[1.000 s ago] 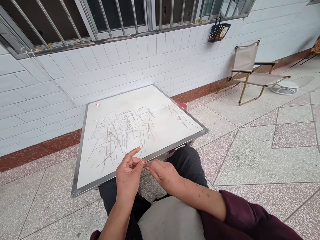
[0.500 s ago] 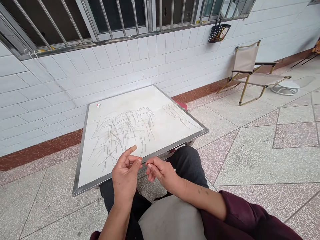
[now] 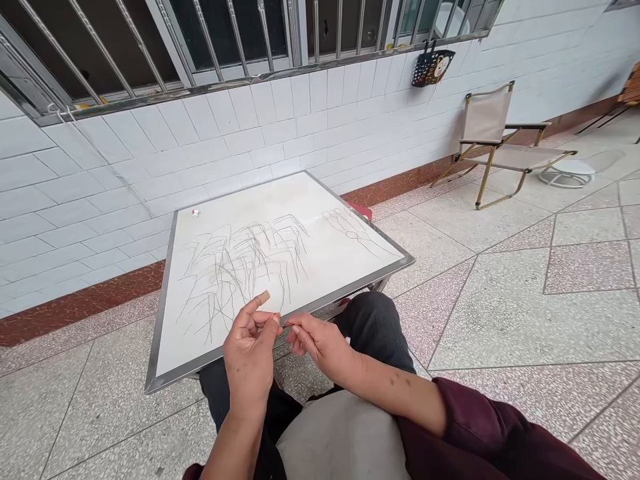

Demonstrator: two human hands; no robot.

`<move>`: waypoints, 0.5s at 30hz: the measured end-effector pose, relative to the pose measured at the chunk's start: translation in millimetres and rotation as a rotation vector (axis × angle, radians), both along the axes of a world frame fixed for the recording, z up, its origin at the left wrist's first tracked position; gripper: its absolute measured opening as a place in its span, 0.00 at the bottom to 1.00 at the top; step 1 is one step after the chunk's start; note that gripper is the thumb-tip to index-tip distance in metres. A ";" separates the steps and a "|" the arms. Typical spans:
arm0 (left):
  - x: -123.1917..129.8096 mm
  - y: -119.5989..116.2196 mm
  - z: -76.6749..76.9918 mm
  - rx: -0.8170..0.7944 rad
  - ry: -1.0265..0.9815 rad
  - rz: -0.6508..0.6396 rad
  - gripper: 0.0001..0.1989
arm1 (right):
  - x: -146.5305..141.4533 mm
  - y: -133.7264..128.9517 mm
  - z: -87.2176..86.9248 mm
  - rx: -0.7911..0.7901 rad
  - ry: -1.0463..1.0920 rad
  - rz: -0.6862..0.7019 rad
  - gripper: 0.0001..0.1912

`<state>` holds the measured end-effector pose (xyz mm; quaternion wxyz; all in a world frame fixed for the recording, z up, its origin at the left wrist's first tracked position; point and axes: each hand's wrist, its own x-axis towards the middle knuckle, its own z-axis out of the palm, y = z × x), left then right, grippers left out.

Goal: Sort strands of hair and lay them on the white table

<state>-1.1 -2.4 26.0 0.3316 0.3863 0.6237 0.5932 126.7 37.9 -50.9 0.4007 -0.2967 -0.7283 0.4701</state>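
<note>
My left hand (image 3: 250, 347) is held over the table's near edge, thumb and a fingertip pinched together. A tan wrap covers the tip of its raised finger. Close beside it, my right hand (image 3: 320, 340) pinches with thumb and forefinger, the other fingers curled. What lies between the fingertips is too small to make out. Beyond the hands, many thin dark bent wire-like strands (image 3: 250, 253) lie in a loose tangle on the white table (image 3: 285, 190). A few strands with looped ends (image 3: 353, 233) lie apart on the right side.
A small red-and-white object (image 3: 195, 213) sits at the table's far left corner. Against the table's far side stands a tiled wall (image 3: 225, 147) with a barred window. A folding chair (image 3: 493, 143) and a round white stand (image 3: 567, 175) are to the right. My knees are under the near edge.
Both hands stay pinched close together, the right a touch nearer to the left. The view has shifted slightly; the strands on the table lie as before.
</note>
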 end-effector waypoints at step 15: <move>-0.4 -0.2 -8.0 0.001 0.020 -0.002 0.21 | -1.4 -1.5 0.5 -0.125 0.093 0.016 0.21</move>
